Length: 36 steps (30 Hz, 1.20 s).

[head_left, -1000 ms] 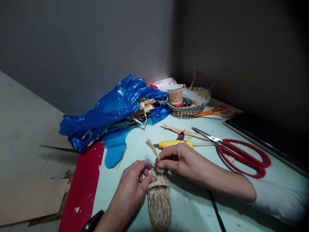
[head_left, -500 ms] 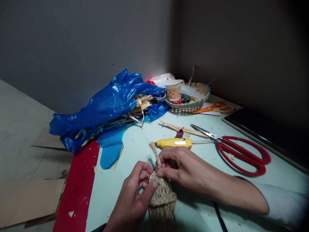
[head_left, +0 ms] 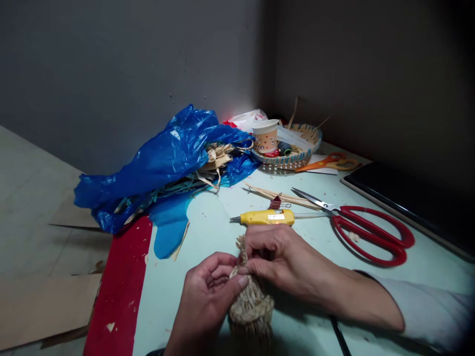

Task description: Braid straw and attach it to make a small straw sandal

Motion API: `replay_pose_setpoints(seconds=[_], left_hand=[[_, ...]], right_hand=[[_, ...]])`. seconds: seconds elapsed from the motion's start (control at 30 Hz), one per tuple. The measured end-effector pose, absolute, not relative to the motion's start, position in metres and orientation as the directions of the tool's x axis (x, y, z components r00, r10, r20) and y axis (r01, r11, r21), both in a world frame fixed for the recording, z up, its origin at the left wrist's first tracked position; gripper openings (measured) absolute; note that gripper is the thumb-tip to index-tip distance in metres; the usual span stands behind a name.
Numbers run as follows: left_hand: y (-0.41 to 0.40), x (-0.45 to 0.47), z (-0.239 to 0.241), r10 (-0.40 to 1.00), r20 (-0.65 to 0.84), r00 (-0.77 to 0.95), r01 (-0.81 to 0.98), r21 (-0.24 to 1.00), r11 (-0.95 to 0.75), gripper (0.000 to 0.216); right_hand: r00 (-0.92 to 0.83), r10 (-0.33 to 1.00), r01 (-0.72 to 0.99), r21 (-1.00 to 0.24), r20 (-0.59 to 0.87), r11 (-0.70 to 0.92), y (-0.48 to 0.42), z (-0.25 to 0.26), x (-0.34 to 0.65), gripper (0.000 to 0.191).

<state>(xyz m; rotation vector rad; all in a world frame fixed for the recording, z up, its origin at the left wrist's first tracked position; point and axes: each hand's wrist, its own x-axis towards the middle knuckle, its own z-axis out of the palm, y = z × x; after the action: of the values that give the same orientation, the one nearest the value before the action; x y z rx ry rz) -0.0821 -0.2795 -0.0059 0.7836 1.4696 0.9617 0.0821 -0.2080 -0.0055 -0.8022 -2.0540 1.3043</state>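
Observation:
A small woven straw slipper (head_left: 251, 306) stands tilted at the near edge of the pale table (head_left: 208, 232). My left hand (head_left: 210, 294) curls around its left side, thumb pressed on the toe end. My right hand (head_left: 276, 254) pinches the braided straw strand (head_left: 242, 246) where it meets the slipper's top. Both hands are closed on the straw piece. Just beyond my right hand lies a yellow glue gun (head_left: 265, 217).
Large red-handled scissors (head_left: 365, 232) lie at the right, orange scissors (head_left: 330, 163) further back. A woven basket (head_left: 293, 148) holds a paper cup (head_left: 265, 136). A blue plastic bag (head_left: 163, 163) with straw strips sits at the left, beside a red sheet (head_left: 118, 291) and cardboard (head_left: 40, 306).
The slipper has been tipped up and drawn nearer. The braided strand, which stuck out long a second ago, is now mostly hidden under my right fingers.

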Motion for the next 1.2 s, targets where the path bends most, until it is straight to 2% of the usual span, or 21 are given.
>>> replay_pose_setpoints(seconds=[0.17,0.37,0.53,0.7,0.83,0.97,1.2], left_hand=[[-0.282,-0.08,0.002,0.917,-0.365,-0.163,-0.012,0.93,0.368,0.023],[-0.281,-0.08,0.007,0.914,-0.332,-0.234,-0.02,0.941,0.337,0.019],[-0.281,-0.079,0.006,0.908,-0.286,-0.306,-0.008,0.954,0.299,0.015],[-0.281,-0.078,0.007,0.9,-0.278,-0.337,-0.004,0.956,0.293,0.013],[-0.281,-0.078,0.008,0.899,-0.28,-0.336,-0.009,0.956,0.294,0.013],[-0.28,-0.079,0.006,0.896,-0.292,-0.335,-0.006,0.952,0.308,0.012],[-0.278,-0.082,0.003,0.899,-0.315,-0.303,-0.003,0.944,0.33,0.012]], right_hand=[[-0.731,0.656,0.129,-0.906,0.188,0.404,-0.208,0.009,0.087,0.011],[-0.789,0.562,0.027,-0.901,0.247,0.433,-0.223,0.033,0.096,0.034],[-0.776,0.566,-0.054,-0.923,0.279,0.382,-0.229,0.028,0.096,0.018],[-0.776,0.571,-0.026,-0.918,0.268,0.396,-0.229,0.015,0.092,0.012],[-0.773,0.558,-0.043,-0.903,0.301,0.427,-0.23,0.016,0.094,0.021],[-0.836,0.502,0.067,-0.866,0.222,0.495,-0.232,0.023,0.099,0.019],[-0.889,0.411,0.099,-0.791,0.203,0.604,-0.23,0.031,0.102,0.015]])
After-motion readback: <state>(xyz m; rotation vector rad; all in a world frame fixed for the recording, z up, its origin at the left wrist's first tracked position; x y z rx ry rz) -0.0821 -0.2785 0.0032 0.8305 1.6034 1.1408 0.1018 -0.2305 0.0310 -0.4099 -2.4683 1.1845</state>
